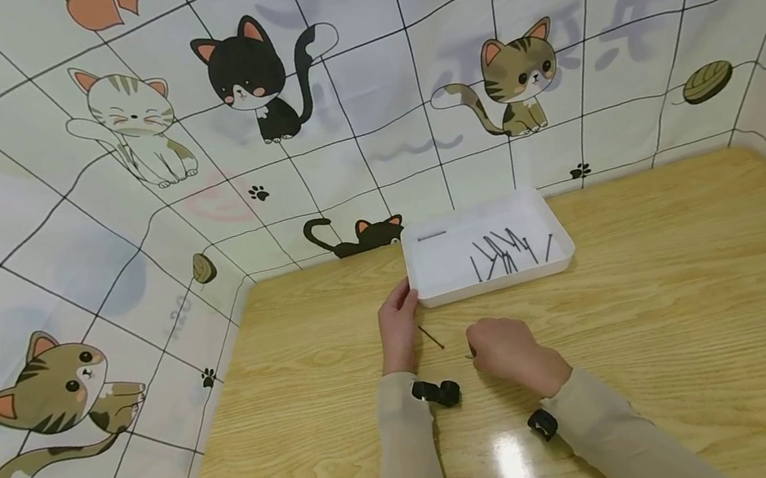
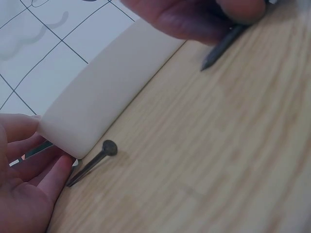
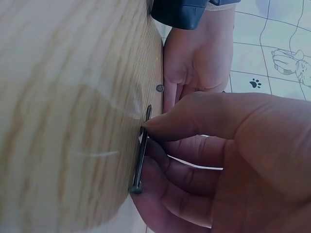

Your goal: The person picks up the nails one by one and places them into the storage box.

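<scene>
My left hand [image 1: 398,328] grips the near left corner of a shallow white tray [image 1: 439,267], fingers around its wall in the left wrist view. One loose nail [image 2: 92,162] lies on the table just in front of that hand, its head toward me. Right of it, my right hand [image 1: 510,349] pinches another nail [image 3: 141,158] between thumb and fingers, low over the wood. In the left wrist view the pointed end of this nail sticks out past the fingertips; the right wrist view shows its full length.
Several nails [image 1: 503,253] lie scattered in the tray's right half, and a few lie together [image 1: 431,236] near its back left. The wooden table [image 1: 666,293] meets a cat-patterned wall covering [image 1: 398,101] at the back and left. Black wrist cameras sit on both sleeves.
</scene>
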`<state>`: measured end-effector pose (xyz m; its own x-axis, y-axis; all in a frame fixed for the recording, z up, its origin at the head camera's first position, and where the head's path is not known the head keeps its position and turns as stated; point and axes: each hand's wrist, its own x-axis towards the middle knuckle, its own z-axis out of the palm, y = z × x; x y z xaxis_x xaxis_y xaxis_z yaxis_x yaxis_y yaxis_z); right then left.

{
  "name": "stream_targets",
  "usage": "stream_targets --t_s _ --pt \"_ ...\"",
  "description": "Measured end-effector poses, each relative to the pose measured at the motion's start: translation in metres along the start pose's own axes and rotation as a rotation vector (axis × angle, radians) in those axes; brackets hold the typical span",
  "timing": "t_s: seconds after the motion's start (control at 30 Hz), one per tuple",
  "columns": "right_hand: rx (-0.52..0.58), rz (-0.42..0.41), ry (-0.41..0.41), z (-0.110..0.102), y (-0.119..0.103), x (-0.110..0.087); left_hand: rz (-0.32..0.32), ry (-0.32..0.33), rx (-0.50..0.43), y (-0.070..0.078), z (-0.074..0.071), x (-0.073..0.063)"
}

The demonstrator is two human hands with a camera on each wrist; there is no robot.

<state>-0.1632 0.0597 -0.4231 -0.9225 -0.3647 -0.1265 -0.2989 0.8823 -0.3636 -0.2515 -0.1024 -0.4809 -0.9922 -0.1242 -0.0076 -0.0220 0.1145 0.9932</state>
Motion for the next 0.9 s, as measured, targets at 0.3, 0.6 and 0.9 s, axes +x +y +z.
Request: stream_targets --t_s 0.3,0.6,0.9 --pt "-0.002 0.008 0.003 -0.002 0.002 0.001 0.016 0.003 -0.002 0.002 0.001 -0.001" --pt "0.19 -0.033 -0.022 -0.008 0.017 0.008 -0.006 0.002 0.006 0.0 -0.003 0.0" --pt "0.433 -0.109 0.019 -0.027 0.035 0.02 0.016 -0.006 -0.005 0.0 -0.002 0.002"
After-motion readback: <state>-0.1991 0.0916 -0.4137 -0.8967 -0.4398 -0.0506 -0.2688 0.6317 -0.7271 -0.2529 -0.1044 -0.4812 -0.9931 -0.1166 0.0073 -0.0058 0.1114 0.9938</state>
